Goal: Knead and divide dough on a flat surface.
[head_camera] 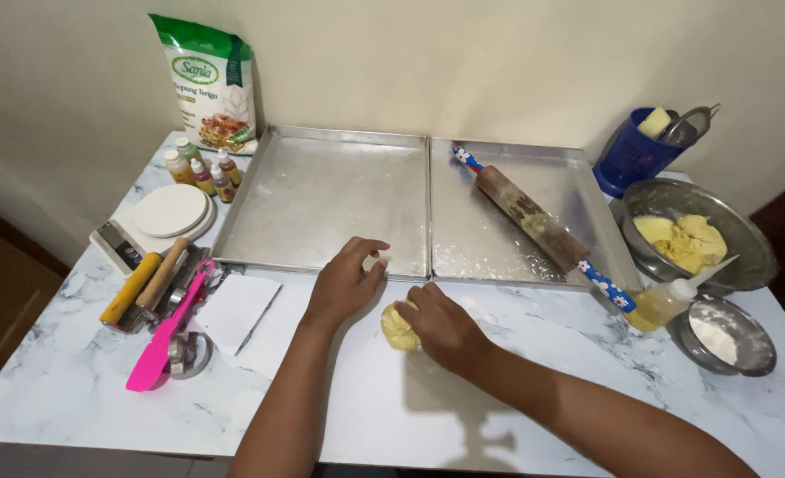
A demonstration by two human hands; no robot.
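Step in hand: shaping a small lump of yellow dough (399, 326) by hand on the marble-pattern table (392, 407); judged as early working, before any rolling.
Right hand (446, 326): curled over the dough from the right, fingers bent around it, pressing it down onto the table.
Left hand (346, 281): resting just left of the dough, fingers loosely bent, tips at the near rim of the left baking tray (322, 199); whether it touches the dough cannot be told.
Dough, place: on the table, just in front of the seam where the left baking tray meets the right baking tray (521, 221).
Dough, look: pale yellow, rough, lumpy, mostly hidden under the right hand.
Next move calls for: probably a firm, even press to round the lump, with the left hand steadying it.
Rolling pin (534, 221): lies diagonally in the right baking tray, well apart from the dough.
More dough: in the metal bowl (746, 257), far right of the dough lump.
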